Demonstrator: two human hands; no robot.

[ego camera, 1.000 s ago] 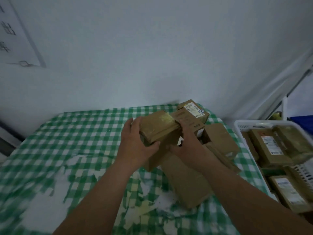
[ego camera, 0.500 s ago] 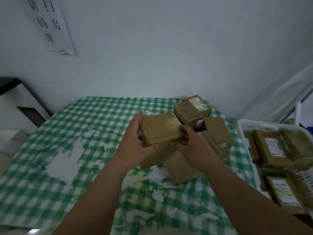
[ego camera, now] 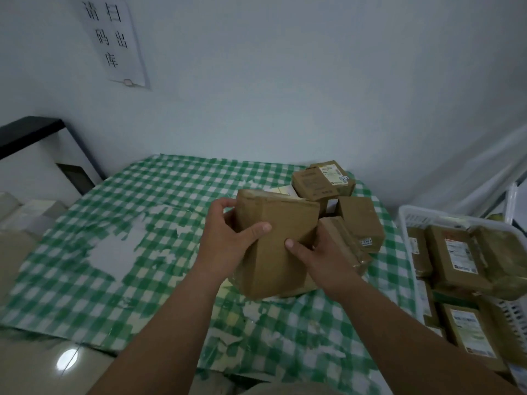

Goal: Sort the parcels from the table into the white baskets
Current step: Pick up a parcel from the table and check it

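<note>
From the head camera, both hands clamp a tall brown cardboard parcel [ego camera: 273, 246] standing tilted on the green-and-white checked surface [ego camera: 159, 201]. The left hand [ego camera: 231, 238] grips its left edge, thumb across the front; the right hand [ego camera: 322, 255] grips its right side. Just behind the parcel lie 3 smaller brown boxes [ego camera: 323, 181]. Right of it, a white plastic basket [ego camera: 407, 220] holds labelled parcels.

We read one sign clearly: a white paper sheet [ego camera: 114, 41] on the wall carries the handwritten characters 请扫码出库. We see printed shipping labels on the top parcel [ego camera: 332, 173] on the desk and on parcels in the white basket [ego camera: 462, 253], but their text is too small to read.
</note>
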